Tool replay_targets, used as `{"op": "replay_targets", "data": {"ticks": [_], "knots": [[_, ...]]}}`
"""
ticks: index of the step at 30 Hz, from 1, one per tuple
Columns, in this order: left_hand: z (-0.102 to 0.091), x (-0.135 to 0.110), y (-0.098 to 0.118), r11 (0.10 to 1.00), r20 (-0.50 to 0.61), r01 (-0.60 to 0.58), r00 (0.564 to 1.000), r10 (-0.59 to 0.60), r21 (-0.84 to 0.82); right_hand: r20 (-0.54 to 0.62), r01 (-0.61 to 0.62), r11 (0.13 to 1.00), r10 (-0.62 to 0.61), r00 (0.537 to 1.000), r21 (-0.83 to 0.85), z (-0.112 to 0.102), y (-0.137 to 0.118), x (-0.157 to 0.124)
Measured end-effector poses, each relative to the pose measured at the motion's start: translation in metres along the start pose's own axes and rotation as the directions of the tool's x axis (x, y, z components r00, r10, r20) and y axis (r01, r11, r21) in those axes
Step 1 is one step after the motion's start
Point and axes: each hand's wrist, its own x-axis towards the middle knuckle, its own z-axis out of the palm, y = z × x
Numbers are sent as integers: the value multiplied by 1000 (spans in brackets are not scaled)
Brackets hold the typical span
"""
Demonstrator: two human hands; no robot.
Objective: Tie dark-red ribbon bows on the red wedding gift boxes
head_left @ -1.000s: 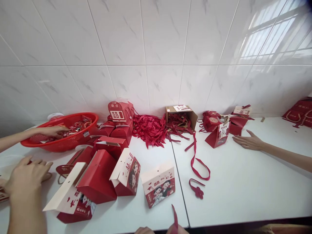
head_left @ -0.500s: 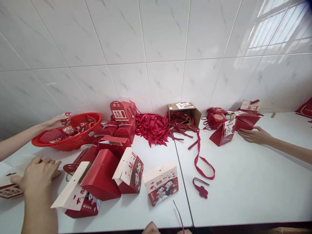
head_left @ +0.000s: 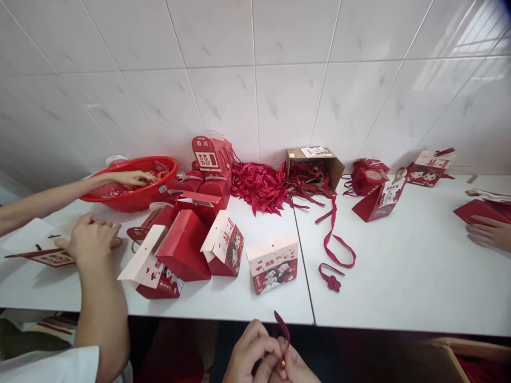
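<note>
At the bottom middle, below the table's front edge, my left hand (head_left: 252,352) and my right hand (head_left: 297,368) meet with fingers closed. Between them they pinch a dark red ribbon (head_left: 282,325), whose free end sticks up. A small gold bead shows on it by the fingertips. Nearest on the table stands a red and cream box (head_left: 275,271) with a printed couple. Right of it lie a ribbon strap with a flower shape (head_left: 332,282) and a longer looped red ribbon (head_left: 330,242).
More red boxes (head_left: 183,250) cluster left of centre. Behind are a ribbon heap (head_left: 259,186), a cardboard box (head_left: 337,167) of straps and a red basket (head_left: 120,205). Other people's hands work at left (head_left: 93,236), in the basket (head_left: 138,178) and at far right (head_left: 491,232).
The view has tilted down, bringing my hands and the ribbon into sight. The person at right has drawn a red box rightward. Another person's hand has reached down into the basket.
</note>
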Motion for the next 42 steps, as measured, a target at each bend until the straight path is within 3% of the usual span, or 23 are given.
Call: {"op": "replay_targets", "data": {"ticks": [2, 5, 9, 15, 18, 21, 23, 25, 26, 28, 31, 34, 38, 42], "knots": [[6, -10, -8, 995, 55, 51, 997, -46, -83, -1, -93, 974, 96, 995, 209, -4, 29, 2], [2, -13, -19, 995, 101, 61, 993, -53, -84, -111, -44, 948, 83, 990, 316, -10, 49, 5], [-7, -6, -20, 997, 72, -8, 997, 2, 80, -246, 32, 966, 33, 969, 257, -10, 44, 5], [-18, 8, -11, 960, 126, -175, 981, 151, 216, -272, 117, 992, -102, 957, 41, -9, 30, 4], [-29, 24, -13, 934, -82, -213, 966, 245, 286, -235, 237, 964, -260, 937, -122, -8, 13, 4], [-38, 50, -16, 931, -353, -127, 901, 253, 343, -155, 377, 823, -476, 866, -424, -8, -22, 7], [-39, 71, -17, 960, -396, -63, 902, 173, 274, -67, 447, 625, -625, 778, -639, -9, -49, 15], [-36, 89, -19, 993, -357, -7, 933, 48, 116, 30, 474, 399, -739, 673, -785, -11, -74, 27], [-34, 97, -20, 999, -333, 20, 943, -10, 28, 68, 465, 334, -750, 658, -820, -11, -83, 34], [-29, 106, -23, 994, -299, 52, 951, -78, -94, 106, 462, 338, -704, 702, -820, -12, -94, 49], [-23, 110, -27, 988, -299, 50, 950, -92, -144, 106, 468, 459, -619, 778, -755, -10, -92, 64], [-20, 108, -26, 977, -309, 53, 944, -116, -205, 50, 461, 469, -659, 751, -754, -6, -79, 68], [-15, 103, -18, 922, -191, 156, 953, -235, -354, -22, 432, 443, -717, 697, -786, -1, -68, 68], [-9, 98, -14, 866, -134, 203, 947, -293, -457, -4, 433, 384, -752, 659, -815, 0, -67, 67]]}}
